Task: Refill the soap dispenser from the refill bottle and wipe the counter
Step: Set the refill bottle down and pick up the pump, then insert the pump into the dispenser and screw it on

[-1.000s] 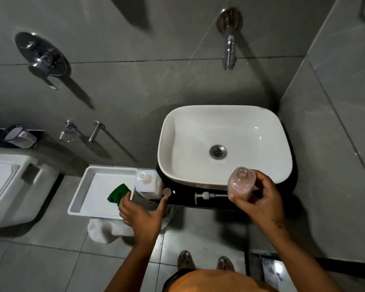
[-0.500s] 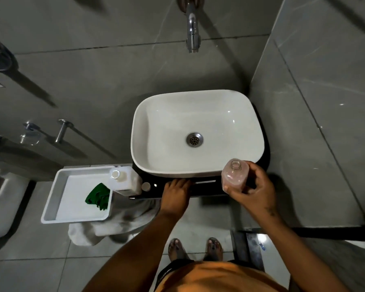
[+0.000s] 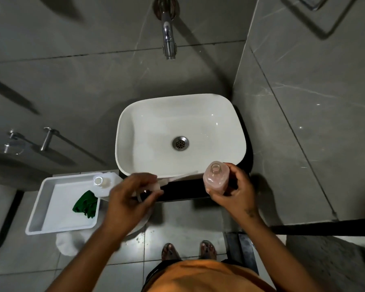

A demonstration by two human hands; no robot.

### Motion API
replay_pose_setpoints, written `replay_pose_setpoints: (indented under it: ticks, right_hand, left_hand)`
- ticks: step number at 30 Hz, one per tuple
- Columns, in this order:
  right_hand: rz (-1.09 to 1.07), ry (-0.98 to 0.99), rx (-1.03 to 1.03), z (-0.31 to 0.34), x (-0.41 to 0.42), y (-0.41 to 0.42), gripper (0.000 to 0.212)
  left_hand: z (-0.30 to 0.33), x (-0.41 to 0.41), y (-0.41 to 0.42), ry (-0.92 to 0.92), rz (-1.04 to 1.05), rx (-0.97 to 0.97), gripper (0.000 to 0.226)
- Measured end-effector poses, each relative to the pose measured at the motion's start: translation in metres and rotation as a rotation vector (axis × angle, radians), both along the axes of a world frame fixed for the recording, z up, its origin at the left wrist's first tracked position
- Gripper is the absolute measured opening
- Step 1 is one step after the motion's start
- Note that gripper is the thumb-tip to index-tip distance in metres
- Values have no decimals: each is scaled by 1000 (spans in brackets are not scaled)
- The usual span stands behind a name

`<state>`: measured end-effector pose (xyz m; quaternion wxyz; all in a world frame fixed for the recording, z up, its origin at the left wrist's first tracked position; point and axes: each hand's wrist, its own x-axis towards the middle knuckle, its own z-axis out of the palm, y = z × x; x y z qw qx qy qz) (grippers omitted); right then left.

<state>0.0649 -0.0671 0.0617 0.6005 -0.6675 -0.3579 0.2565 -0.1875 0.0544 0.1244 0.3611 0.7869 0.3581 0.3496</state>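
Right hand [image 3: 233, 190] grip closed around uncapped dispenser [image 3: 216, 178], upright at sink [image 3: 180, 135] 5 o'clock, left hand [image 3: 131, 194] grip pinching blurred pump [image 3: 169, 179], refill bottle [image 3: 102, 183] at 9 o'clock of left hand.

No readable text, label, brand or number anywhere; soap dispenser [image 3: 216, 179] and refill bottle [image 3: 102, 183] show plain surfaces, motion blur hides finer detail.

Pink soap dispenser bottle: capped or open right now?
Open. The pink soap dispenser bottle in the right hand shows a bare round mouth; the left hand holds the blurred white pump apart from it.
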Motion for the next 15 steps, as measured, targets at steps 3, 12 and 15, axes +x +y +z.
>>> replay_pose_setpoints:
  ticks: [3,12,15]
  right_hand:
    - [20,-21,15,3,-8,4,72]
    - [81,-115,-7,8,-17,6,75]
    - [89,-149,-11,12,-19,6,75]
  left_hand:
    - [63,0,16,-18,-112,160,25]
    - [109,26,23,187,-306,308,24]
    - [118,41,25,307,-363,290,25]
